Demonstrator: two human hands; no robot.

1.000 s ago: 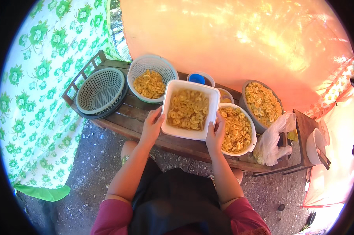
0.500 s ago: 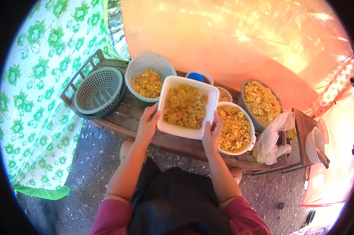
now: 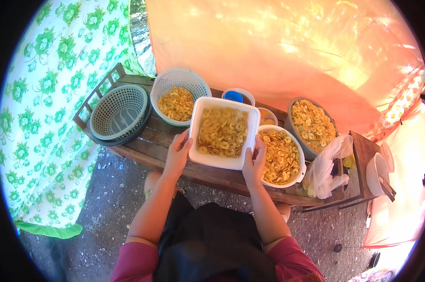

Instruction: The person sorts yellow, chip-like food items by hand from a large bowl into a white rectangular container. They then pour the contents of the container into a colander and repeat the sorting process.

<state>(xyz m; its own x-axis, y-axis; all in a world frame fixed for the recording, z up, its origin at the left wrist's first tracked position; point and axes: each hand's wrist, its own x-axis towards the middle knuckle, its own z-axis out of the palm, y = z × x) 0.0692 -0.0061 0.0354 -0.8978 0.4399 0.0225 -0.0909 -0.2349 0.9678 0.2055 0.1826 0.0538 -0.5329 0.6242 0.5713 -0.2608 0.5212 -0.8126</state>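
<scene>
A white, roughly square plastic tub [image 3: 217,162] is held up by its two sides over the front part of the wooden bench. My left hand [image 3: 178,152] grips the left wall, and my right hand [image 3: 254,161] grips the right one near the front corner. Inside lie yellow-brown banana chips [image 3: 222,132], a little blurred. Just right of my right hand stands a round white basin [image 3: 301,175] full of similar chips. Behind the tub on the left is a pale strainer basket [image 3: 196,81] with a smaller heap of chips [image 3: 176,104].
Stacked grey-green baskets [image 3: 119,112] rest at the bench's [image 3: 149,134] left end. At the back are a tub with a blue object [image 3: 233,96] in it and a grey basin of chips [image 3: 313,124]. A knotted plastic bag [image 3: 326,169] and a white pail [image 3: 376,176] stand right.
The tub has dropped slightly toward me, still between both hands. Its chips have shifted, lying more spread toward the far side than before.
</scene>
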